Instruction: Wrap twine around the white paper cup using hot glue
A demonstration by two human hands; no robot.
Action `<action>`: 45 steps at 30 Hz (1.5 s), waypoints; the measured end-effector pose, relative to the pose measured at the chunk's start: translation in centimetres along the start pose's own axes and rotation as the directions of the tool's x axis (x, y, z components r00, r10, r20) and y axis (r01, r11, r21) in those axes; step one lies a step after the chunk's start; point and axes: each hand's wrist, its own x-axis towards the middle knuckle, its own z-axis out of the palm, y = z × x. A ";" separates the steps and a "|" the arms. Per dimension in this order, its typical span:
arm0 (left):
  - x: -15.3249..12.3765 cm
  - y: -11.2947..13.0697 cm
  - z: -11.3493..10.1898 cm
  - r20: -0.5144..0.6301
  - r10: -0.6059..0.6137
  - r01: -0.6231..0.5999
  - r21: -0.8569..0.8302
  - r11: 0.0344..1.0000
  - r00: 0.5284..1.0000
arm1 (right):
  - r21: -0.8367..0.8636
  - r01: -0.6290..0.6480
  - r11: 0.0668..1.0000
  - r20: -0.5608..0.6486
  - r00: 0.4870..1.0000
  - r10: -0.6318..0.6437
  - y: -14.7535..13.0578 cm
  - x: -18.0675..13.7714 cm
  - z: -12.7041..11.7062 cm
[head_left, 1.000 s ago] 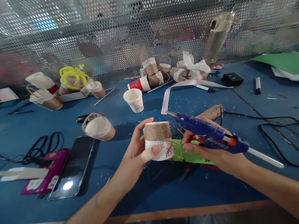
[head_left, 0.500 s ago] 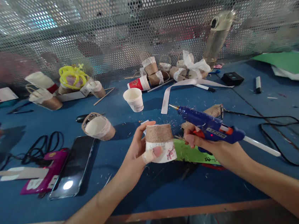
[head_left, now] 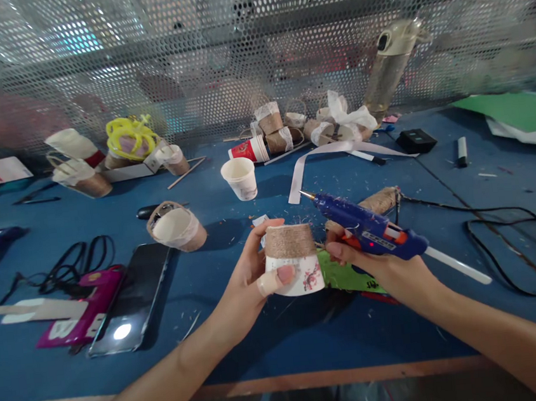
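Note:
An upside-down paper cup (head_left: 299, 270), its narrower upper part wound with brown twine, is held by my left hand (head_left: 252, 279). The thumb, with a bandage on it, presses the near side of the cup; the other fingers are behind it. To the right, my right hand (head_left: 374, 256) is wrapped round a blue hot glue gun (head_left: 369, 225) with a white glue stick out of its back. Its metal nozzle points up and left, apart from the cup. Beneath the right hand lies a green packet (head_left: 350, 275), partly hidden. Behind the gun is a roll of twine (head_left: 380, 201).
A white paper cup (head_left: 241, 179) and a twine-covered cup basket (head_left: 179, 228) stand ahead. A phone (head_left: 132, 298) and purple power strip (head_left: 85, 309) lie left. White ribbon (head_left: 301, 171), more little baskets (head_left: 272, 123) and a bottle (head_left: 391, 69) are near the perforated metal screen (head_left: 213, 47).
My left hand and the cup have shifted slightly right. The glue gun has moved a little left, closer to the cup. At far left, another person's hand has left view.

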 end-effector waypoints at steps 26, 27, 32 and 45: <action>1.0 2.9 -0.1 -0.311 0.208 -0.254 -0.114 0.961 0.927 | -0.610 0.406 0.681 0.296 0.913 -0.280 -0.6 0.3 -3.7; 1.0 3.0 -0.2 -0.311 0.212 -0.261 -0.127 0.957 0.926 | -0.607 0.433 0.667 0.360 0.897 -0.256 -0.5 0.3 -3.7; 1.0 3.1 -0.5 -0.286 0.227 -0.279 -0.155 0.948 0.931 | -0.486 0.585 0.649 0.606 0.761 -0.231 0.8 0.6 -3.5; 1.2 3.3 -1.0 -0.356 0.260 -0.318 -0.116 0.941 0.898 | -0.450 0.463 0.764 0.644 0.761 -0.082 -1.8 1.2 -5.0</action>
